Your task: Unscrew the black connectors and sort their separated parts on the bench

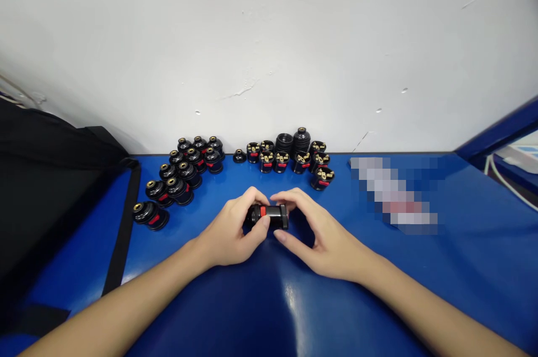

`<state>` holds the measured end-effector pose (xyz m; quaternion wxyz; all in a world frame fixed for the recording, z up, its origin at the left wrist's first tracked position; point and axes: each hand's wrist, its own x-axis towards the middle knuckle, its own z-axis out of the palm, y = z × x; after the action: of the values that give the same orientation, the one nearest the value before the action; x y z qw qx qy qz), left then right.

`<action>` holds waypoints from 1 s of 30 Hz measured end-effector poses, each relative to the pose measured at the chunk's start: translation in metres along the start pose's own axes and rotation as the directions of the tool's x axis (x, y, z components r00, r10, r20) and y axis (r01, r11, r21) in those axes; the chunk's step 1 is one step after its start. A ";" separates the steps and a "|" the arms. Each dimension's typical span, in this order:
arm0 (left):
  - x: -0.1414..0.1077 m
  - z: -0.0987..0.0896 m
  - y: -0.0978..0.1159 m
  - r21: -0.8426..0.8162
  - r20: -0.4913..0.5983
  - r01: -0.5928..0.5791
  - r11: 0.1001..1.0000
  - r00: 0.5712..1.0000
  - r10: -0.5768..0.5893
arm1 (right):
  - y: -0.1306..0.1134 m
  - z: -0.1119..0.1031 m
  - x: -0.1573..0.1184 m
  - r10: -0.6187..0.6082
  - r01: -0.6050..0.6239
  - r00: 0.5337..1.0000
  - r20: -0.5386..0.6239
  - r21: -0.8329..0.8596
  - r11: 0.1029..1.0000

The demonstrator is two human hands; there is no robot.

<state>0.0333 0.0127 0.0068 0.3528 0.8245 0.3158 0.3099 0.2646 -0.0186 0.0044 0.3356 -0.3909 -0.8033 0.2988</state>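
Observation:
My left hand [235, 228] is closed around a black electrical connector [275, 216] with a red tab, held lying sideways above the blue table. The left thumb presses just beside the tab. My right hand [321, 233] curves about the connector's wider right end, thumb and fingers apart; whether a fingertip touches it I cannot tell. Beyond my hands stand several open connector bodies [323, 179] with brass terminals and red tabs. To the left sit several capped connectors [151, 214], each with a brass-lined hole on top.
Black ribbed caps [301, 141] and one small loose cap [239, 156] stand near the white wall [269, 54]. A blurred-out flat item [390, 194] lies on the right of the blue table [378, 312]. Black fabric with a strap [120, 233] covers the left side.

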 end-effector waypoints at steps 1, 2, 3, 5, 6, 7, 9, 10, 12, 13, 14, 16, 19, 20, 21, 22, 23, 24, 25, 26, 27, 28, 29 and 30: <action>0.000 0.000 0.000 -0.001 0.007 -0.004 1.000 1.000 0.004 | 0.000 0.000 0.000 0.021 -0.021 1.000 0.015 0.001 1.000; 0.000 0.000 0.000 -0.003 0.013 -0.008 1.000 1.000 0.008 | 0.000 -0.001 0.000 0.044 -0.044 0.999 0.031 0.004 0.999; 0.000 0.000 0.001 -0.005 0.016 -0.012 1.000 1.000 0.012 | -0.001 -0.001 0.001 0.064 -0.065 0.997 0.041 0.007 0.998; 0.000 0.000 0.001 -0.003 0.016 -0.015 1.000 1.000 0.015 | -0.002 -0.002 0.002 0.088 -0.088 0.995 0.048 0.011 0.996; 0.000 0.000 0.001 0.000 0.014 -0.017 1.000 1.000 0.017 | -0.003 -0.003 0.002 0.088 -0.088 0.995 0.049 0.010 0.996; 0.000 0.000 0.001 0.002 0.012 -0.021 1.000 1.000 0.021 | -0.003 -0.003 0.002 0.080 -0.081 0.996 0.047 0.006 0.997; 0.000 -0.001 0.001 0.000 0.017 -0.030 1.000 0.999 0.030 | -0.004 -0.004 0.003 0.056 -0.055 0.998 0.042 -0.007 0.998; 0.000 -0.001 0.001 -0.003 0.019 -0.036 0.999 0.999 0.036 | -0.004 -0.004 0.003 0.046 -0.045 0.998 0.040 -0.013 0.999; 0.001 -0.001 0.001 -0.002 0.019 -0.038 0.999 0.999 0.038 | -0.004 -0.004 0.002 0.037 -0.036 0.999 0.037 -0.021 0.999; 0.001 -0.001 0.001 0.000 0.018 -0.037 0.999 0.999 0.037 | -0.003 -0.004 0.002 0.036 -0.035 0.999 0.037 -0.023 0.999; 0.000 -0.001 0.001 0.001 0.019 -0.035 0.999 0.999 0.035 | -0.003 -0.004 0.002 0.036 -0.035 0.999 0.037 -0.025 0.999; 0.000 -0.001 0.001 -0.001 0.022 -0.026 1.000 0.999 0.026 | -0.003 -0.003 0.002 0.033 -0.032 0.999 0.038 -0.029 0.999; -0.001 -0.002 0.001 -0.009 0.024 -0.018 1.000 1.000 0.018 | -0.003 -0.003 0.003 0.032 -0.031 0.999 0.042 -0.029 0.999; -0.001 -0.002 0.001 -0.009 0.023 -0.017 1.000 1.000 0.018 | -0.003 -0.003 0.003 0.035 -0.034 0.998 0.042 -0.028 0.999; -0.001 -0.002 0.001 -0.009 0.022 -0.018 1.000 1.000 0.019 | -0.003 -0.003 0.003 0.038 -0.037 0.998 0.043 -0.026 0.999; -0.001 -0.002 0.001 -0.013 0.022 -0.021 1.000 1.000 0.021 | -0.003 -0.003 0.003 0.041 -0.040 0.998 0.045 -0.024 0.999; -0.001 -0.003 0.000 -0.018 0.022 -0.022 1.000 1.000 0.023 | -0.003 -0.003 0.003 0.045 -0.044 0.998 0.046 -0.021 0.999; -0.001 -0.003 0.000 -0.022 0.021 -0.024 0.999 0.999 0.025 | -0.003 -0.004 0.003 0.050 -0.050 0.998 0.047 -0.016 0.999; -0.001 -0.003 0.000 -0.026 0.018 -0.025 0.999 1.000 0.025 | -0.004 -0.004 0.003 0.055 -0.055 0.997 0.049 -0.009 0.998; 0.000 -0.003 0.000 -0.027 0.016 -0.024 0.999 1.000 0.024 | -0.004 -0.004 0.003 0.058 -0.058 0.997 0.049 0.000 0.998; 0.000 -0.004 0.000 -0.026 0.015 -0.020 0.999 1.000 0.021 | -0.004 -0.005 0.002 0.060 -0.061 0.997 0.051 0.009 0.998; 0.000 -0.004 0.000 -0.023 0.013 -0.016 1.000 1.000 0.017 | -0.004 -0.005 0.002 0.059 -0.060 0.997 0.054 0.017 0.998; 0.000 -0.004 0.000 -0.021 0.013 -0.013 1.000 1.000 0.014 | -0.004 -0.005 0.002 0.056 -0.058 0.997 0.057 0.022 0.998; 0.000 -0.004 0.000 -0.019 0.014 -0.011 1.000 1.000 0.012 | -0.004 -0.005 0.002 0.055 -0.057 0.997 0.060 0.026 0.998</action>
<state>0.0307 0.0143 0.0091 0.3611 0.8250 0.3056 0.3092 0.2655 -0.0178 0.0112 0.3085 -0.3995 -0.7975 0.3305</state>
